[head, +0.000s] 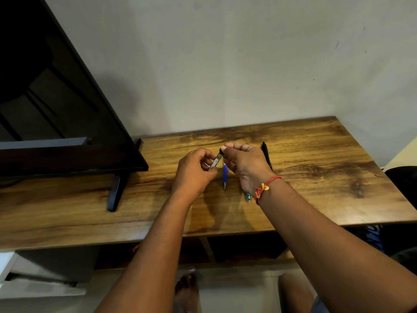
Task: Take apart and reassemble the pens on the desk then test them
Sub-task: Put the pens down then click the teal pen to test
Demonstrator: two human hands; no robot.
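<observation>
While both hands are raised just above the middle of the wooden desk, I log one pen in the air and three on the surface. The left hand has its fingers curled round the lower end of a silver-grey pen, which is tilted with its black upper end pointing away and to the right. The right hand pinches that black end between thumb and fingertips; I cannot tell whether the end piece is seated on the barrel or partly off.

A blue pen lies on the desk between the two hands, metal tip toward me, its far end hidden behind the right hand. A black pen lies beyond the right hand, partly covered by it. Only the tip of a teal pen shows, just beside the right wrist. That wrist carries a red and yellow thread bracelet.

A dark flat screen stands on the left part of the desk, one black stand foot angled toward the near edge. A grey wall rises behind the desk.
</observation>
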